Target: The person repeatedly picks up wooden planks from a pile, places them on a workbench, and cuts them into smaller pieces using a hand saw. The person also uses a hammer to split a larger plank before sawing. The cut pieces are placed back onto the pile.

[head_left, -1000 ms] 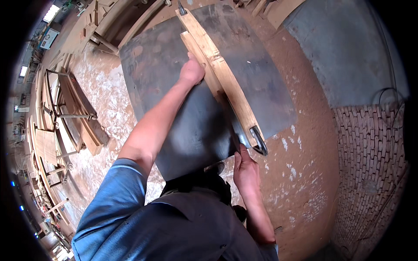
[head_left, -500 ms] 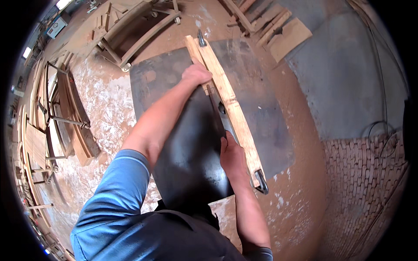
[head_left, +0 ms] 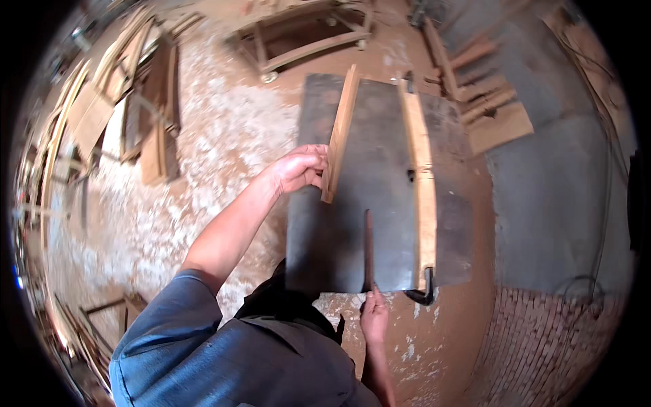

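Wooden strip (head_left: 341,136), left of the clamped beam (head_left: 423,169), is gripped near one end by the left hand (head_left: 303,168); the right hand (head_left: 374,315) grasps a dark rod (head_left: 369,244) (file-like). Gripping mid-length should steady the strip.

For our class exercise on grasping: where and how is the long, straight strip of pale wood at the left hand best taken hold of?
Probably by the long sides of the straight strip of pale wood, in its nearer half, coming from the left: it is narrow, its length points forward, and the left hand holds it there.
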{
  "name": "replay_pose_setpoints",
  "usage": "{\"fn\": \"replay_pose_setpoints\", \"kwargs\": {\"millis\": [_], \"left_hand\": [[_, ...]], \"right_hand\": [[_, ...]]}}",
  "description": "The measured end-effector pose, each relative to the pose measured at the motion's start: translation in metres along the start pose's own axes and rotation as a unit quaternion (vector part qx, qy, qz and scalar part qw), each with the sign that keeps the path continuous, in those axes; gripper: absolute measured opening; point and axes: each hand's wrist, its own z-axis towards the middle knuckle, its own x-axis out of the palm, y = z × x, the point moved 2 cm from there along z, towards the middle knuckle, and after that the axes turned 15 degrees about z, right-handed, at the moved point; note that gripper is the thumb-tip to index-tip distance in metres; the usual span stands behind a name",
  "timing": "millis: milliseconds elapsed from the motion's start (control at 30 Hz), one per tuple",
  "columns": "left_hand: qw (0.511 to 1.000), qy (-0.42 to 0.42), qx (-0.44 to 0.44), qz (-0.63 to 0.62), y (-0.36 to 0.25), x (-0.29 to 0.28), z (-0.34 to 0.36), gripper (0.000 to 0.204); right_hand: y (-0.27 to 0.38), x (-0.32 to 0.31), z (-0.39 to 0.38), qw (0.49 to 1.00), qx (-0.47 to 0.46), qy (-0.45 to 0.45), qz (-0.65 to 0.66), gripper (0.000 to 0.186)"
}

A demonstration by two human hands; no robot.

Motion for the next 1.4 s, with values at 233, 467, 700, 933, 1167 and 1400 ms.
{"fn": "replay_pose_setpoints", "kwargs": {"millis": [233, 467, 700, 933, 1167, 1400], "left_hand": [[0.984, -0.175, 0.034, -0.013, 0.029, 0.004, -0.227, 0.046], [0.934, -0.33, 0.118, -0.062, 0.07, -0.015, -0.419, 0.043], [0.845, -0.452, 0.219, -0.187, 0.123, -0.054, -0.607, 0.037], [0.714, -0.608, 0.272, -0.218, 0.149, -0.09, -0.79, 0.029], [0.454, -0.805, 0.309, -0.224, 0.186, -0.102, -0.942, 0.031], [0.23, -0.888, 0.314, -0.244, 0.207, -0.121, -1.062, 0.024]], "right_hand": [[-0.017, 0.002, -0.007, 0.997, -0.01, 0.023, 0.066, 0.036], [0.002, 0.066, -0.069, 0.984, -0.074, 0.157, 0.033, 0.033], [0.005, 0.19, -0.134, 0.933, -0.17, 0.307, -0.081, 0.03], [0.057, 0.342, -0.256, 0.906, 0.007, 0.39, -0.161, 0.033], [0.092, 0.485, -0.281, 0.821, -0.09, 0.516, -0.229, 0.03], [0.124, 0.624, -0.31, 0.786, -0.069, 0.537, -0.298, 0.03]]}}
